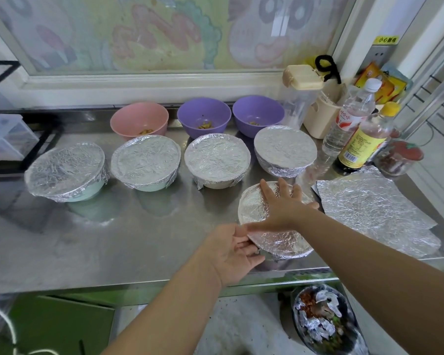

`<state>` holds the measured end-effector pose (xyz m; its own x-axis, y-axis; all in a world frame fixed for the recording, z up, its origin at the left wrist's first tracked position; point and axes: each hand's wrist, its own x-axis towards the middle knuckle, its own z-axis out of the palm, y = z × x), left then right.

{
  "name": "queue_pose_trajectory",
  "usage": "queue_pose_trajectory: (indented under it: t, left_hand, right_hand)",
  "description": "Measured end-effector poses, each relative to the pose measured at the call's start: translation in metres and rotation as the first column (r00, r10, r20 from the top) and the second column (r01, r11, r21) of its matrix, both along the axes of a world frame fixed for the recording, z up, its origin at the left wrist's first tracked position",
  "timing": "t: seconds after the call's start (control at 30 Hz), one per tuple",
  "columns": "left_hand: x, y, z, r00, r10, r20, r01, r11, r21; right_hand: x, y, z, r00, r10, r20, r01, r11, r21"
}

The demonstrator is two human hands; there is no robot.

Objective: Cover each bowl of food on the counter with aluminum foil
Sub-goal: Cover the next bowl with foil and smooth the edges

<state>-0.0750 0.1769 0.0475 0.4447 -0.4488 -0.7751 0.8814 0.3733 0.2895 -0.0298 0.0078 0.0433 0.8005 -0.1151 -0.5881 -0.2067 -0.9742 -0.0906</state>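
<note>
A foil-covered bowl (280, 242) stands near the counter's front edge. My right hand (282, 203) lies flat on its foil top, fingers spread. My left hand (231, 249) cups the bowl's left rim, fingers pressing the foil edge. Behind it, a row of several foil-covered bowls runs from the left one (66, 170) to the right one (285, 149). At the back stand a pink bowl (139, 119) and two purple bowls (204, 115) (258, 114), uncovered, with a little food inside. A loose crumpled foil sheet (374, 211) lies to the right.
Bottles (362, 139), a clear jug with a cream lid (299, 98) and a small jar (400, 157) crowd the back right of the steel counter (113, 239). A bin with foil scraps (326, 321) sits on the floor below the front edge.
</note>
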Motion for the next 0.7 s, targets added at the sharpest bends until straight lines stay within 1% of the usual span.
queue_pose_trajectory:
  t: [0.07,0.17,0.27,0.4,0.53,0.63,0.7]
  left_hand:
    - [0.002,0.001,-0.002,1.000,-0.012,0.002,0.012,1.000,-0.002]
    - [0.005,0.006,-0.003,0.997,-0.040,0.062,0.037,0.998,0.045]
    - [0.013,0.005,-0.008,0.993,0.015,0.113,-0.027,0.994,0.106]
    - [0.014,-0.002,-0.016,0.985,0.000,0.174,-0.016,0.996,0.089]
    - [0.019,-0.012,-0.017,0.980,0.028,0.198,-0.044,0.996,0.076]
    - [0.038,-0.021,-0.019,0.970,-0.027,0.242,-0.001,0.993,0.115]
    - [0.049,-0.024,-0.017,0.956,-0.074,0.282,0.033,0.988,0.149]
  right_hand:
    - [-0.002,0.001,0.001,1.000,-0.016,0.011,0.016,1.000,0.002]
    - [-0.004,0.003,-0.001,0.999,-0.049,0.016,0.049,0.999,0.017]
    - [-0.006,0.005,-0.003,0.997,-0.077,0.014,0.076,0.997,0.021]
    - [-0.005,0.005,-0.004,0.994,-0.104,0.019,0.104,0.994,0.022]
    - [-0.001,0.001,-0.010,0.989,-0.149,0.003,0.149,0.988,0.039]
    - [-0.001,-0.006,-0.008,0.973,-0.231,-0.002,0.231,0.973,0.016]
    - [0.000,-0.013,0.001,0.968,-0.249,-0.024,0.249,0.969,-0.007]
